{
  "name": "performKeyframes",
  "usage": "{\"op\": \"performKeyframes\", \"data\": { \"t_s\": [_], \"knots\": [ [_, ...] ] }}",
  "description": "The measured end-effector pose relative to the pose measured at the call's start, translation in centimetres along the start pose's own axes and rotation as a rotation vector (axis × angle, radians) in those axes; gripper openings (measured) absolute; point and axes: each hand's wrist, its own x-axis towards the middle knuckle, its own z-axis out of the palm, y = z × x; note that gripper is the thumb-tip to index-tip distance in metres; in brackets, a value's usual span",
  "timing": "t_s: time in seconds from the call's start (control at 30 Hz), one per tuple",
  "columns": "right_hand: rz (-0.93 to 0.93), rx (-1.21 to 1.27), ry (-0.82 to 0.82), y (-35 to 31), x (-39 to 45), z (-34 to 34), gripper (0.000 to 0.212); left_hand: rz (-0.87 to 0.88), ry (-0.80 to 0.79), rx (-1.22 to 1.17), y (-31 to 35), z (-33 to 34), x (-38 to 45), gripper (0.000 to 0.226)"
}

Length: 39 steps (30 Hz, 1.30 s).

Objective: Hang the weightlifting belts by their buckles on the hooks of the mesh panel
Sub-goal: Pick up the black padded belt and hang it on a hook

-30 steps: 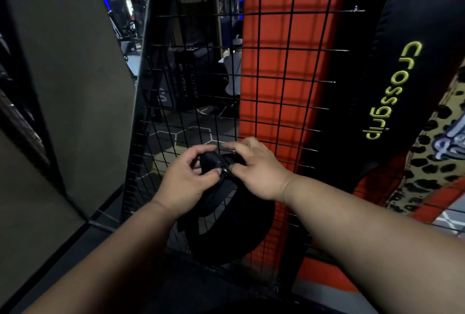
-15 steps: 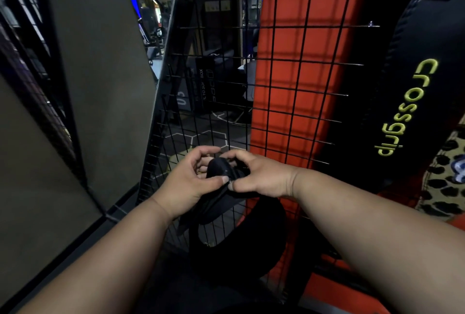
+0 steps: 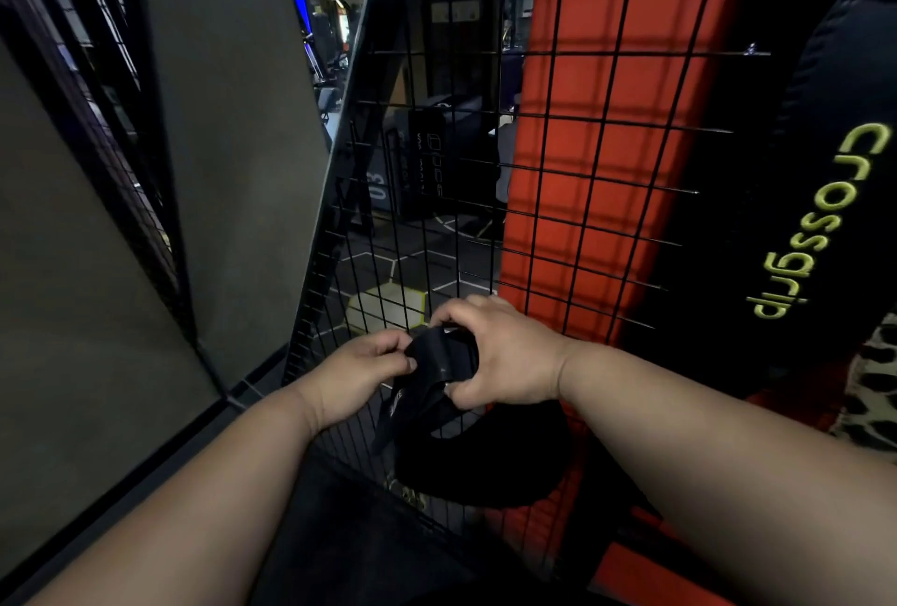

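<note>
Mesh panel behind hands' belt grip

Both bare forearms reached forward and inward from the lower corners of the view, meeting near the middle. The left hand lay knuckles up, its fingers curled and thumb pressed forward in a pinch on a black belt. The right hand arched over the same piece from the other side, fingers bent down over its top and thumb tucked underneath, gripping it.
</note>
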Motion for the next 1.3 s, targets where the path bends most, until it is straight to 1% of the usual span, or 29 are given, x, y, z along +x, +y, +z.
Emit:
{"op": "performKeyframes", "data": {
  "t_s": [0.07,0.13,0.17,0.23,0.27,0.33,0.5,0.53,0.63,0.7,0.83,0.97,1.17,1.3],
  "knots": [
    [-0.021,-0.053,0.006,0.0,-0.1,0.1,0.076,-0.012,-0.002,0.02,-0.7,0.2,0.3,0.016],
    [-0.024,-0.075,0.026,0.3,-0.1,-0.1,0.076,-0.03,-0.003,0.036,-1.2,0.3,0.3,0.013],
    [-0.018,-0.076,0.033,0.4,-0.1,-0.1,0.076,-0.036,-0.004,0.039,-1.4,0.3,0.2,0.018],
    [-0.006,-0.068,0.037,0.6,-0.2,-0.3,0.073,-0.038,0.006,0.069,-2.0,0.1,0.3,0.034],
    [-0.001,-0.059,0.039,0.7,-0.2,-0.3,0.072,-0.041,0.012,0.087,-2.2,0.0,0.3,0.038],
    [0.021,-0.036,0.036,0.9,-0.3,-0.4,0.069,-0.029,0.017,0.111,-2.3,0.0,0.5,0.039],
    [0.059,-0.043,0.048,1.6,-0.5,-0.5,0.073,0.012,0.033,0.163,-1.7,0.6,1.0,0.051],
    [0.058,-0.058,0.059,1.7,-0.5,-0.5,0.07,0.015,0.03,0.163,-1.7,0.7,1.1,0.049],
    [0.053,-0.083,0.075,1.7,-0.5,-0.6,0.065,0.009,0.011,0.118,-1.3,1.3,1.3,0.035],
    [0.057,-0.076,0.091,1.8,-0.5,-0.7,0.062,0.012,0.012,0.092,-1.3,1.2,1.4,0.032],
    [0.072,-0.033,0.131,1.9,-0.6,-0.4,0.059,0.014,-0.011,0.124,-1.9,0.5,1.3,0.028],
    [0.091,0.016,0.201,2.2,-0.6,-0.4,0.058,-0.038,-0.029,0.13,-3.3,-0.2,0.7,0.013],
    [0.105,-0.023,0.223,1.6,-0.2,0.3,0.06,-0.093,0.11,0.137,-4.5,-0.4,0.8,0.018],
    [0.116,-0.093,0.213,1.1,0.2,0.7,0.061,-0.144,0.296,0.306,-5.3,-0.8,1.2,0.03]
  ]
}}
